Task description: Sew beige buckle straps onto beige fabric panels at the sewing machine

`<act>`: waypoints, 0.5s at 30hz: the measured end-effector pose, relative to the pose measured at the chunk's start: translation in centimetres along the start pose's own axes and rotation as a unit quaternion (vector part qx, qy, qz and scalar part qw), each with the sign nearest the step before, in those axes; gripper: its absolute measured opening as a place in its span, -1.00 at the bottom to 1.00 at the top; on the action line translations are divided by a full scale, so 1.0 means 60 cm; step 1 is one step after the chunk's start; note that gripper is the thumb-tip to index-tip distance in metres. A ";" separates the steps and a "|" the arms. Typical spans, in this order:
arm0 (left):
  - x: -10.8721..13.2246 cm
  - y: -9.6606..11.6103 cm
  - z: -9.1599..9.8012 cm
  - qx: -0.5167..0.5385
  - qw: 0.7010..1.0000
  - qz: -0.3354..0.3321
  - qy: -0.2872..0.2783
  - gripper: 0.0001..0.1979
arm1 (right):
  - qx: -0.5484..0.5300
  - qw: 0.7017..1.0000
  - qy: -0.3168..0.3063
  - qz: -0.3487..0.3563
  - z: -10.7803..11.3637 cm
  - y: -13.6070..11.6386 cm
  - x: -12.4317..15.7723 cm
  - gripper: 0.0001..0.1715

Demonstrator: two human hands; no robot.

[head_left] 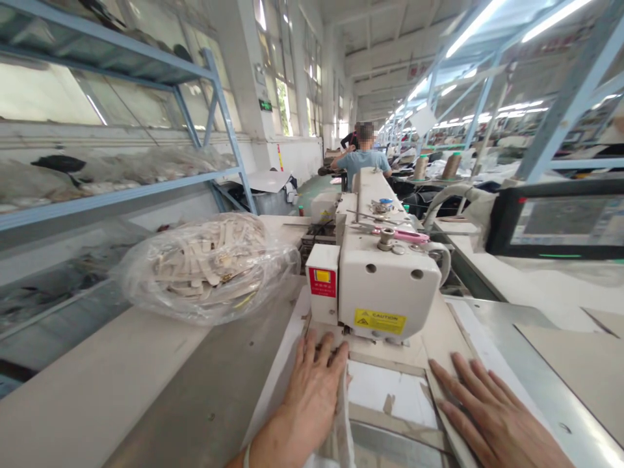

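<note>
In the head view, a white industrial sewing machine with a yellow caution label stands right in front of me. My left hand lies palm down with its fingers extended, on beige material just below the machine's left side. On the right, my right hand rests flat with fingers apart on a beige strip. Between the hands sits a white panel framed by beige material. Neither hand grips anything. The machine head hides the needle area.
A clear plastic bag of beige strips lies on the table at left. Pink-handled scissors rest on top of the machine. A control screen stands at right, near a beige sheet. Blue shelving rises at left; a person sits ahead.
</note>
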State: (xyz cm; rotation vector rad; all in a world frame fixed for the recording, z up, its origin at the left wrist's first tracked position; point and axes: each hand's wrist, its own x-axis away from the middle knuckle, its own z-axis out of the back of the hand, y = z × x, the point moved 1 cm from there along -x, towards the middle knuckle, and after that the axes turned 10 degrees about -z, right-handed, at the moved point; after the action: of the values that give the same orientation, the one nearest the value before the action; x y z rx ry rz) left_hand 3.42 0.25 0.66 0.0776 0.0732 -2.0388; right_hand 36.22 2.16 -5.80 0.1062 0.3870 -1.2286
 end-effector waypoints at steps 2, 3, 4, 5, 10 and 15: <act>0.003 -0.004 -0.005 -0.004 1.000 -0.018 -0.006 -0.52 | 0.020 0.999 -0.030 -0.019 0.019 -0.015 -0.003 -0.36; 0.005 -0.009 -0.011 -0.014 1.000 -0.027 -0.002 -0.50 | 0.027 0.998 -0.052 -0.032 0.032 -0.025 -0.005 -0.37; 0.007 -0.015 -0.020 -0.025 0.999 -0.035 0.009 -0.49 | 0.034 0.995 -0.079 -0.048 0.046 -0.036 -0.008 -0.37; 0.008 -0.023 -0.030 -0.035 0.998 -0.043 0.030 -0.50 | 0.037 0.992 -0.105 -0.060 0.059 -0.046 -0.013 -0.37; 0.011 -0.061 -0.072 -0.026 0.989 -0.109 0.096 -0.43 | 0.011 0.982 -0.160 -0.101 0.095 -0.071 -0.026 -0.35; 0.017 -0.066 -0.061 0.037 0.997 -0.065 0.031 -0.37 | 0.003 0.977 -0.176 -0.116 0.105 -0.075 -0.026 -0.34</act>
State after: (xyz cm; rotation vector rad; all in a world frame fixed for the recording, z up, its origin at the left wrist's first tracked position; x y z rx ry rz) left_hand -0.46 1.45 -2.99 0.1875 0.0417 -2.1692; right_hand 33.04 0.24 1.19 -0.1559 0.0875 -1.4485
